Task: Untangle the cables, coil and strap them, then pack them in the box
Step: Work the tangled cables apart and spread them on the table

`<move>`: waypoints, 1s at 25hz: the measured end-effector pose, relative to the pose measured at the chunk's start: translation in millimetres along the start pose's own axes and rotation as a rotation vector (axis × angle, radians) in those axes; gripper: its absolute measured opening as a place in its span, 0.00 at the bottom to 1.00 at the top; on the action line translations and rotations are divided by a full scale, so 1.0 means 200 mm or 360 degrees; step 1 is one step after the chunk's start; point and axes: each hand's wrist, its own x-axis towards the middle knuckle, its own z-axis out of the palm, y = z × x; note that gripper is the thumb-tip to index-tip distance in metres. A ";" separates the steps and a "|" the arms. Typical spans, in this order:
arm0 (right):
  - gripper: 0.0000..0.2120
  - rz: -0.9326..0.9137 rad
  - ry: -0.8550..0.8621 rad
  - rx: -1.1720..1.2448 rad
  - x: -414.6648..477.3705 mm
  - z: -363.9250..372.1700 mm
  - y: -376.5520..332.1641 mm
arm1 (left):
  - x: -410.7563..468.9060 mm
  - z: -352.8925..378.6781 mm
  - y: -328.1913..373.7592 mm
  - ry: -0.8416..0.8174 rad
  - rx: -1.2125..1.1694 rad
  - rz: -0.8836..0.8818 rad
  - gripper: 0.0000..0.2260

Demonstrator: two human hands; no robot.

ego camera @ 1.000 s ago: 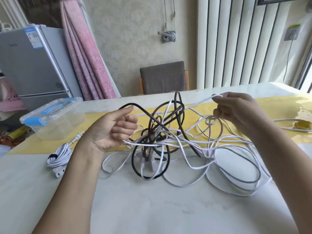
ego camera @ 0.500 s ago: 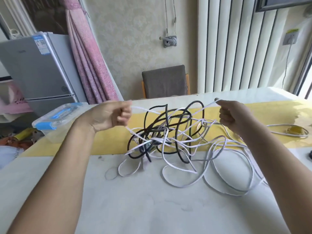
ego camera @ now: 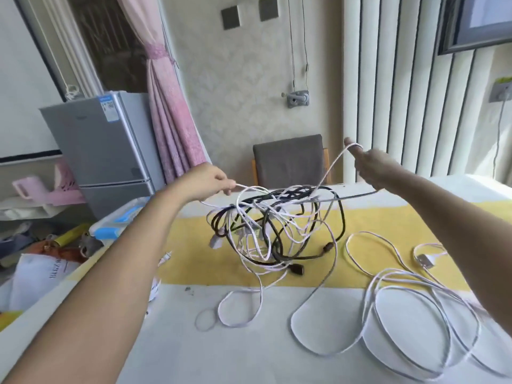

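Tangle (ego camera: 277, 223) hangs between hands above table (ego camera: 249, 356). Left hand (ego camera: 210, 181) fingers pinch white cable (ego camera: 240, 185) at tangle's 10 o'clock. Right hand (ego camera: 371, 164) fingers hook and grip white strand (ego camera: 354, 145) at 2 o'clock. Left hand nearer knot.

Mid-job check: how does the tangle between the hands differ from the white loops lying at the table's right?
The tangle is held up by strands in the left hand and right hand; the white loops lie flat on the table. The tangle mixes black and white cables; the white loops look all white. The tangle is tightly knotted; the white loops are wide and open. Neither is coiled or strapped yet.
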 end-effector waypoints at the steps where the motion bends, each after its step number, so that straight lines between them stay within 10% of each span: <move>1: 0.30 -0.0071 0.0165 -0.0257 0.04 -0.04 0.01 | 0.01 -0.07 -0.03 -0.0078 0.0062 -0.0080 0.13; 5: 0.13 0.0051 0.0103 0.0606 0.16 -0.15 0.09 | 0.03 -0.20 -0.20 -0.0214 -0.1820 0.0033 0.12; 8: 0.24 0.0362 -0.0479 0.1565 0.12 -0.07 0.09 | 0.01 -0.07 -0.26 -0.0138 -0.2781 0.0300 0.09; 10: 0.32 0.0449 -0.0558 0.1408 0.10 -0.02 0.06 | 0.03 -0.02 -0.26 -0.0064 -0.2639 0.0088 0.09; 16: 0.19 0.0240 0.0111 0.0249 0.20 -0.13 0.10 | 0.03 -0.09 -0.36 0.0233 0.0175 -0.0242 0.20; 19: 0.19 0.0228 0.0390 -0.0050 0.23 -0.17 0.12 | 0.03 -0.13 -0.39 0.0378 0.0073 -0.0248 0.27; 21: 0.18 0.0280 0.0391 -0.0024 0.25 -0.19 0.13 | 0.03 -0.12 -0.42 0.0445 -0.0633 -0.0265 0.20; 25: 0.07 0.0364 -0.0194 -0.0439 0.18 -0.09 0.12 | -0.08 0.03 -0.27 -0.0046 -0.1970 -0.0092 0.09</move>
